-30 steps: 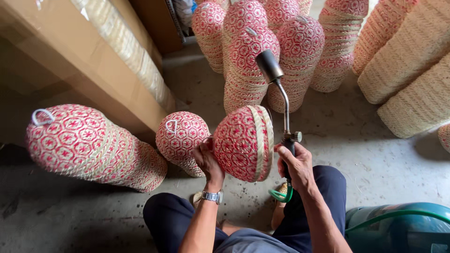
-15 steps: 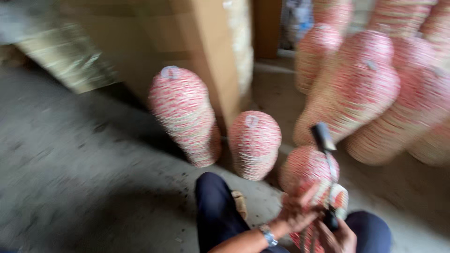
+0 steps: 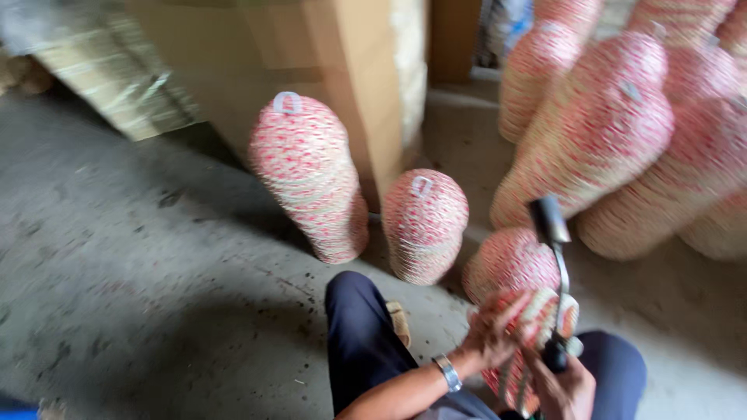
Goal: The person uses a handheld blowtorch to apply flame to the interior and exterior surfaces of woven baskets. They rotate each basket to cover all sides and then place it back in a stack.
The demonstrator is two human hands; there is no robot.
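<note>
My left hand (image 3: pixel 495 330) grips a red-and-cream woven basket (image 3: pixel 523 342) held low over my lap, its rim turned toward me. My right hand (image 3: pixel 566 385) is closed around the handle of a metal torch (image 3: pixel 554 264) whose dark nozzle points up just right of the basket. A second woven basket (image 3: pixel 507 260) sits right behind the held one. The picture is blurred by motion.
Two stacks of matching baskets, a tall stack (image 3: pixel 311 175) and a short stack (image 3: pixel 424 222), stand on the concrete floor (image 3: pixel 148 288) ahead. More leaning stacks (image 3: pixel 615 124) fill the right. A large cardboard box (image 3: pixel 311 70) stands behind. My dark-trousered knees (image 3: pixel 358 327) frame the bottom.
My view has swung left and down, so the stacks moved right. The basket has been lowered from upright in front of me to my lap; both hands keep their hold.
</note>
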